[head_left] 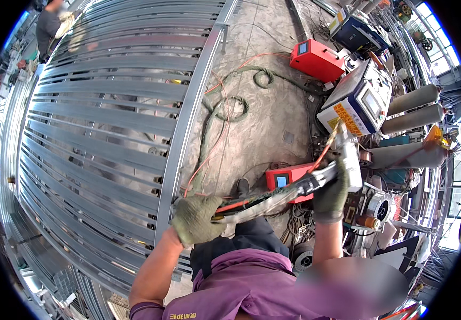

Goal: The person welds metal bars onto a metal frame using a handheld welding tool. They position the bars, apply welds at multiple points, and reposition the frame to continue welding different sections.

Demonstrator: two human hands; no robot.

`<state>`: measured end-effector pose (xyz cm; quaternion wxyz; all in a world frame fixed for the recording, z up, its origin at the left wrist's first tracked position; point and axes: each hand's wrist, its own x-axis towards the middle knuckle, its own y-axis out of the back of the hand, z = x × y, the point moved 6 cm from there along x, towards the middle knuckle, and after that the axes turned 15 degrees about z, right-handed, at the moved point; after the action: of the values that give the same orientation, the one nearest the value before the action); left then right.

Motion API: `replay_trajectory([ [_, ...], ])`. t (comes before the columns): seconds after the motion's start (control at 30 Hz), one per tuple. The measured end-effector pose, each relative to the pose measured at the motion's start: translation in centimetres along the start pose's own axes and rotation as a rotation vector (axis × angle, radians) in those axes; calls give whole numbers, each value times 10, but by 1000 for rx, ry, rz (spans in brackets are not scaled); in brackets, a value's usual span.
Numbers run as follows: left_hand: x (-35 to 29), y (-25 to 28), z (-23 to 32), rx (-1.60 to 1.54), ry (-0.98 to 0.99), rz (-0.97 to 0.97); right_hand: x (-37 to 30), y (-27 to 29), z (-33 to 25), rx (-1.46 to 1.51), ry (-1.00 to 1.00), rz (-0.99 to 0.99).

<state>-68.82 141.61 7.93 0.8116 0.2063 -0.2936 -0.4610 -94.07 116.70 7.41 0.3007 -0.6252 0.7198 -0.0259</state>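
Note:
A thick bundle of hoses and cables, partly wrapped in a whitish sleeve with orange and black lines beside it, stretches across in front of my body. My left hand, in an olive knit glove, is closed round its left end beside the steel frame's edge. In a matching glove, my right hand grips the bundle higher up on the right. An orange and yellow line rises from there toward a white-and-blue machine. The palm sides of both hands are hidden.
A large frame of parallel metal bars fills the left. Green-wrapped hose loops over the concrete floor. Red boxes, the white-and-blue machine and gas cylinders stand right. Another person works at the far left.

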Motion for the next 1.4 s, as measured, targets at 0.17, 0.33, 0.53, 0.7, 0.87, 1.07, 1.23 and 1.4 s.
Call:
replay_trajectory([
  [0.17, 25, -20, 4, 211, 120, -221, 47, 41, 51, 56, -326, 185],
  [0.33, 18, -37, -8, 238, 396, -343, 71, 42, 70, -111, -496, 260],
  [0.53, 64, -60, -10, 188, 582, -376, 131, 32, 73, -108, -471, 266],
  [0.7, 129, -87, -29, 175, 463, -376, 186, 12, 66, -85, -573, 273],
  [0.87, 231, -120, -51, 212, 371, -504, 246, -31, 41, 82, -672, 315],
  [1.07, 361, -176, -102, 128, 257, -572, 362, -42, 39, 47, -510, 361],
  [1.23, 504, -205, -100, 150, 234, -774, 445, -112, -3, 198, -405, 430],
  [1.4, 637, -240, -105, 318, 97, -718, 559, -146, -11, 258, -470, 392],
])
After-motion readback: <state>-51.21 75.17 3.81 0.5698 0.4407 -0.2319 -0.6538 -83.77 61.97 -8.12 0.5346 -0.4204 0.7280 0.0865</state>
